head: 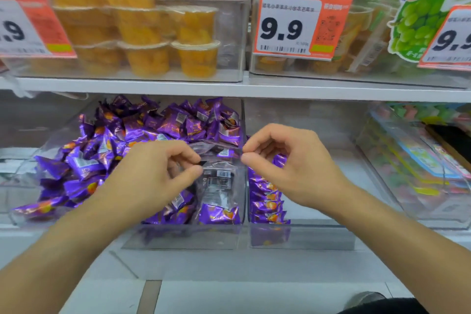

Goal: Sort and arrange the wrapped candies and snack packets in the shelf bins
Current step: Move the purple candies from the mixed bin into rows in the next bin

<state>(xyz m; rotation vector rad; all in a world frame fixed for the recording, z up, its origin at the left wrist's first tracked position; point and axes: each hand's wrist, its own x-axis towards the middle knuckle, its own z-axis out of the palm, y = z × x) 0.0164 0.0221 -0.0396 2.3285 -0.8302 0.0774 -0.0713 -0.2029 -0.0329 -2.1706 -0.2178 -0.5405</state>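
Clear packet (219, 181), long axis hanging down over bin's right wall (244, 160); our left hand (155, 173) and right hand (288, 163) apparently pinch its top corners.

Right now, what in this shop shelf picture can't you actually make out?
- Head view: clear bag pinched by left hand and right hand; label print too small to read.
- Left price tag: cut off by the frame edge, blurred.
- Purple candies: brand unreadable; lower ones covered by the left forearm.
- Right bin: contents blurred behind clear plastic.
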